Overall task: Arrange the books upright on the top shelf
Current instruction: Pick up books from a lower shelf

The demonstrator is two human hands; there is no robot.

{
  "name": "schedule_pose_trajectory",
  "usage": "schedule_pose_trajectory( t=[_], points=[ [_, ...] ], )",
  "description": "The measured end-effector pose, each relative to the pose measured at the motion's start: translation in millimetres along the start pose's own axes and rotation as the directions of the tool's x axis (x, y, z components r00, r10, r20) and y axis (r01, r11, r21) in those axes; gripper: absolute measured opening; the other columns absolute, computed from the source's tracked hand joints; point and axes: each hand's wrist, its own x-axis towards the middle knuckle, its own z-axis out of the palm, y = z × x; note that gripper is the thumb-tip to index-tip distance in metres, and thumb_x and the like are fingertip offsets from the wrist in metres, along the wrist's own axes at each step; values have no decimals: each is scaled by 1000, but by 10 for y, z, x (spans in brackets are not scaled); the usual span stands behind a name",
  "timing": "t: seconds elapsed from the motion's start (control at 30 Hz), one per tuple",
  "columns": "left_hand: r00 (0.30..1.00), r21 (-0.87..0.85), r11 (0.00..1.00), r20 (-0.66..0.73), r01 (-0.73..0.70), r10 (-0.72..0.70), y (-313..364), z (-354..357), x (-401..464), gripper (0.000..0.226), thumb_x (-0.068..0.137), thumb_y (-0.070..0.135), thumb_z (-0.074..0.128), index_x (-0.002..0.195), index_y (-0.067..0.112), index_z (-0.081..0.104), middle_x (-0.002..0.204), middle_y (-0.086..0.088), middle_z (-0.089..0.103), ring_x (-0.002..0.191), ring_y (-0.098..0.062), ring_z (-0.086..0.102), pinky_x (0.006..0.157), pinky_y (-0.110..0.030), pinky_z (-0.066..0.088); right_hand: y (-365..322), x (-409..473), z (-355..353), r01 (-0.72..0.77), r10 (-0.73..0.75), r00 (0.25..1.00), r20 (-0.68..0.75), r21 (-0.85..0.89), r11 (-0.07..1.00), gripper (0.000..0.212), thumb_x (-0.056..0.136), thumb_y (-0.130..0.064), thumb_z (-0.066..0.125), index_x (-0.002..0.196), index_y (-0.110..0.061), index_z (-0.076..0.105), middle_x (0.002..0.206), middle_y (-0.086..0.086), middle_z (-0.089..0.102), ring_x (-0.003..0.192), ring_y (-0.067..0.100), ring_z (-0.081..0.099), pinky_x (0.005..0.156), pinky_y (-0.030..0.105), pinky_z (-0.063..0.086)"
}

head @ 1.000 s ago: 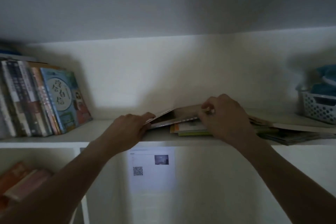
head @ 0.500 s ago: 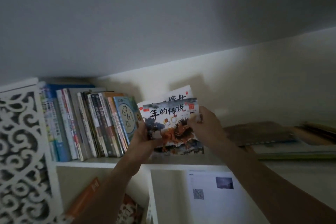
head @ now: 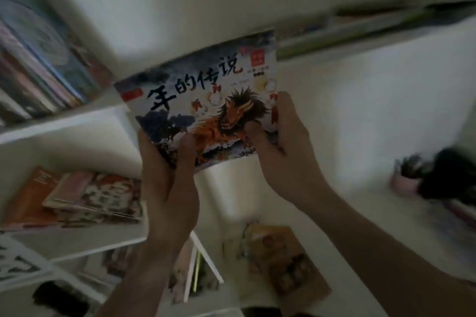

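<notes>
Now your left hand (head: 167,183) and right hand (head: 280,141) grip the glossy picture book (head: 203,103) by its lower corners, cover facing you, in front of the top shelf (head: 64,123) edge. Upright books (head: 38,64) crowd its left end; flat books (head: 347,26) lie rightward.

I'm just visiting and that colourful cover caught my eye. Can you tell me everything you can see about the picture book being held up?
The picture book is thin, with a glossy-looking cover: big black brush characters across the top, a red label in the upper right corner, and an orange horned beast with a dark mane over dark clouds. It is held closed, cover toward the camera, tilted with its right side higher, in front of the shelf edge. The left hand grips its lower left corner, the right hand its lower right edge, thumbs on the cover.
</notes>
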Motion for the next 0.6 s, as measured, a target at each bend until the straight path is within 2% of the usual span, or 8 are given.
schedule_pose_trajectory(
  t=[0.07,0.13,0.27,0.33,0.4,0.47,0.53,0.6],
  points=[
    [984,-4,986,54,167,-167,-191,337,-616,55,107,13,50,154,31,26,146,29,49,138,1,44,113,-27,43,409,-562,-237,-152,148,987,-66,-55,987,16,104,-8,51,103,-19,40,83,-25,60,68,3,59,54,24,46],
    [924,5,934,145,357,-354,-346,677,-1182,56,105,18,53,155,29,31,147,19,49,139,-7,45,115,-34,42,818,-1129,-549,-325,312,941,-130,-92,941,12,104,-8,52,106,-14,41,84,-21,61,68,1,60,54,16,43],
    [635,262,772,450,579,-628,-675,1362,-2060,29,97,28,64,124,23,54,116,1,63,112,-21,62,95,-37,48,1487,-2123,-1308,-580,517,802,-299,-180,795,20,103,-10,54,119,-12,43,83,-9,63,65,8,61,52,24,45],
    [544,425,748,514,509,-662,-944,1749,-2437,15,102,27,59,116,25,53,101,6,62,101,-21,64,84,-27,49,1761,-2501,-1647,-716,617,684,-390,-198,669,34,103,-15,54,134,-13,41,83,-2,64,67,19,60,57,38,50],
    [463,531,740,577,414,-673,-1140,2187,-2778,17,103,27,57,120,23,52,97,6,61,89,-13,63,71,-13,45,2060,-2819,-1979,-835,695,540,-475,-196,515,49,103,-17,54,147,-14,34,75,2,60,60,21,55,51,30,45],
    [368,550,714,615,433,-697,-1235,2618,-3029,27,102,23,61,126,24,49,96,6,61,77,-5,62,66,-20,51,2360,-3061,-2295,-900,735,431,-523,-195,389,55,103,-16,54,152,-13,28,72,1,58,57,20,54,49,29,41],
    [309,598,666,596,446,-742,-1339,3036,-3270,29,98,20,67,123,22,53,97,5,64,78,-6,63,70,-29,55,2659,-3232,-2624,-939,752,344,-562,-179,295,56,101,-14,55,151,-10,31,94,9,67,80,27,66,65,37,52],
    [257,641,638,591,426,-765,-1441,3445,-3501,26,95,17,69,119,19,58,104,0,65,89,-15,65,81,-34,56,2944,-3339,-2928,-955,736,295,-610,-192,224,51,98,-11,57,145,-7,40,127,15,61,112,35,60,91,42,51]
  ],
)
